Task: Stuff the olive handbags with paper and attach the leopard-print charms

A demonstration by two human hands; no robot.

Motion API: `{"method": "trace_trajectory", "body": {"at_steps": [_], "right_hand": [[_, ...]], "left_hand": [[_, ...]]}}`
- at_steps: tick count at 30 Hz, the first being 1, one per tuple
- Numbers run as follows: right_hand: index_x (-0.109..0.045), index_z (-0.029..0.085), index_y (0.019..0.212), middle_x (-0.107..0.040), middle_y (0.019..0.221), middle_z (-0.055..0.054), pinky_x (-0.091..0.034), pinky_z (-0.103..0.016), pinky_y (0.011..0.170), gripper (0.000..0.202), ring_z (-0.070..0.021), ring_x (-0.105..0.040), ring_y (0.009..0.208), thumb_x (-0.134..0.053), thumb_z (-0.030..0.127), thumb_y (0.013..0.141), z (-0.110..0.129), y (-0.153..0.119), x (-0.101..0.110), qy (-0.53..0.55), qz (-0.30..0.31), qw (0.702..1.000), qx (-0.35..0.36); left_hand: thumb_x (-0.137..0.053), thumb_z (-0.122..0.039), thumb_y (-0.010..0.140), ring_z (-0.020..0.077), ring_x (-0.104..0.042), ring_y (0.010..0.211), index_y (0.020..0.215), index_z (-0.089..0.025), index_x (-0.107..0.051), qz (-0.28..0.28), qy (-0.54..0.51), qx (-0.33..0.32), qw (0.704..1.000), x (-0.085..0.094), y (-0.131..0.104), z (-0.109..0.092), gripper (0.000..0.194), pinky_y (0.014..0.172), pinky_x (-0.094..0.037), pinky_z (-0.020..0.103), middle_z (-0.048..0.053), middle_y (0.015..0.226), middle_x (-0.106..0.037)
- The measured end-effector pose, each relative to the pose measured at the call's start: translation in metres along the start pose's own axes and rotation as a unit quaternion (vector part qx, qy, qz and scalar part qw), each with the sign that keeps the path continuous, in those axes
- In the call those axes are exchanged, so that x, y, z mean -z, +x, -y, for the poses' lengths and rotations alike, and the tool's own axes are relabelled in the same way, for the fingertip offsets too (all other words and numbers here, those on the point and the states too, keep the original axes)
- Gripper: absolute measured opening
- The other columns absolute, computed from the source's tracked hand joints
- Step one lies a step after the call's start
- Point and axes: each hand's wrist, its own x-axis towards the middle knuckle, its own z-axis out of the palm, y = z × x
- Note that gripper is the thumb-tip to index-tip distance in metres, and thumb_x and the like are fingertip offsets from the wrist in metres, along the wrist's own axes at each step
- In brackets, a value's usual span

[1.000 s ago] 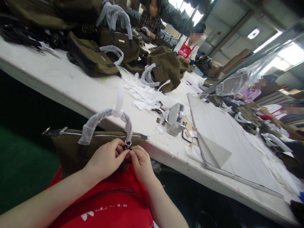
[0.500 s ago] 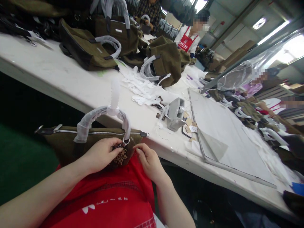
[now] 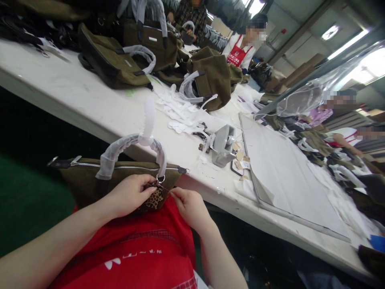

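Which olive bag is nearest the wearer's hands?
The bag in front of the wearer's red apron, with the left hand at its spotted tag; the others are farther off.

Olive-green zip-top handbag [image 3: 78, 180] looked matt, woven cloth. Silver zip [image 3: 92, 165] along handbag's top was metal, shiny. Arched handle's translucent whitish wrap [image 3: 108, 158] above handbag was plastic film, wrinkled, faintly glossy. Small silver ring [image 3: 161, 179] at handbag's front looked polished metal. Brown-and-black leopard-print charm [image 3: 155, 198] against handbag looked matt; material unclear. Red printed apron [image 3: 150, 267] below handbag was matt cloth. Long white tabletop [image 3: 75, 92] beyond handbag looked smooth, slightly glossy.
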Motion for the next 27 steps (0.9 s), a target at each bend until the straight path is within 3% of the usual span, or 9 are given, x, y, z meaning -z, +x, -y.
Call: {"method": "trace_trajectory", "body": {"at_steps": [19, 27], "right_hand": [[-0.069, 0.025, 0.095, -0.075, 0.089, -0.001, -0.040, -0.023, 0.070, 0.024, -0.0178, -0.070, 0.085, -0.046, 0.027, 0.100, 0.004, 0.009, -0.011, -0.005, 0.007, 1.000, 0.008], [-0.069, 0.023, 0.096, -0.073, 0.088, -0.002, -0.042, -0.022, 0.072, 0.026, -0.0163, -0.068, 0.082, -0.044, 0.026, 0.100, 0.005, 0.011, -0.011, 0.047, 0.003, 0.999, 0.018]], "left_hand": [[-0.047, -0.036, 0.090, 0.0238, -0.068, 0.098, 0.104, -0.020, -0.072, 0.016, 0.046, -0.005, 0.999, 0.008, 0.000, -0.015, 0.033, 0.092, -0.049, 0.033, 0.005, 0.105, -0.075], [-0.050, -0.038, 0.089, 0.0249, -0.070, 0.100, 0.107, -0.019, -0.072, 0.021, -0.002, 0.002, 1.000, 0.008, -0.002, -0.008, 0.033, 0.092, -0.052, 0.032, 0.005, 0.108, -0.076]]}}
